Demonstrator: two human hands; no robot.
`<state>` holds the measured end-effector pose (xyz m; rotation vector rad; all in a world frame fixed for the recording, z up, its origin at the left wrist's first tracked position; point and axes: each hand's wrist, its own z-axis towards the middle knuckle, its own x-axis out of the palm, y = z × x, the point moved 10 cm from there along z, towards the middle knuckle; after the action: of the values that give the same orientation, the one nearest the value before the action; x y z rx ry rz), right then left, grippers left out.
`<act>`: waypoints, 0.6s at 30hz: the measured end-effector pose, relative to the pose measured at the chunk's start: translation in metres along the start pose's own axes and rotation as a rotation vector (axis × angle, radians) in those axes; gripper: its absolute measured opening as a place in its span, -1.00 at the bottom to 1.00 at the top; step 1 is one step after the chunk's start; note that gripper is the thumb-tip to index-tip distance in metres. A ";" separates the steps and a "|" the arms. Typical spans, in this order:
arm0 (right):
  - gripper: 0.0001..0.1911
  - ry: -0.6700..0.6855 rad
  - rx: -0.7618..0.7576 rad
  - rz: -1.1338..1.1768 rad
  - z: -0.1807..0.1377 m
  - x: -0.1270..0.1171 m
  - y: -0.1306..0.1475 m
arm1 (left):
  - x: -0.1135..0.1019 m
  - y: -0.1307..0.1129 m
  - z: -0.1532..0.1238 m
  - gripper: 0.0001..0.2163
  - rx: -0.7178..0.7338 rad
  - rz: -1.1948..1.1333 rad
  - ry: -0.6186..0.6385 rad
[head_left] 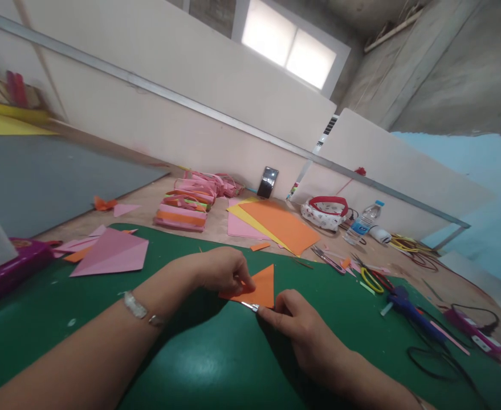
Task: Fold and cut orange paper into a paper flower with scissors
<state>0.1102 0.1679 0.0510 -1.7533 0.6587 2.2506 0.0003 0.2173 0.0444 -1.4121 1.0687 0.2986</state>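
1. The orange triangle (256, 287) lies on the green mat (190, 364), its near edge partly hidden by both hands.
2. The left hand (222, 270) pinches the triangle's left corner; its fingertips are curled under and hard to make out.
3. The right hand (295, 322) is closed on a thin silvery tool (249, 306) at the triangle's near edge (blade or ruler, I cannot tell which).
4. Right of the triangle, scissors (372, 279) and a blue glue gun (408, 304) lie on the mat; the gun's cord runs out of view.
5. Beyond the triangle, a bottle (363, 223) stands on the table (156, 199); its label is too small to read.
6. Left of the triangle, a purple box (8, 273) is cut off by the frame; no writing is legible.
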 end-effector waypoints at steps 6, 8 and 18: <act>-0.67 0.016 0.000 -0.018 0.010 0.005 0.012 | -0.001 0.002 0.003 -0.66 0.004 0.013 -0.038; -0.67 0.025 0.022 0.004 0.015 0.007 0.012 | -0.002 0.002 0.004 -0.67 0.003 0.021 -0.051; -0.77 0.089 0.216 0.324 0.012 0.010 0.017 | -0.003 0.004 0.002 -0.67 0.001 -0.034 -0.095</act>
<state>0.0903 0.1578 0.0476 -1.7505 1.2351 2.1998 -0.0030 0.2209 0.0438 -1.3999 0.9668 0.3369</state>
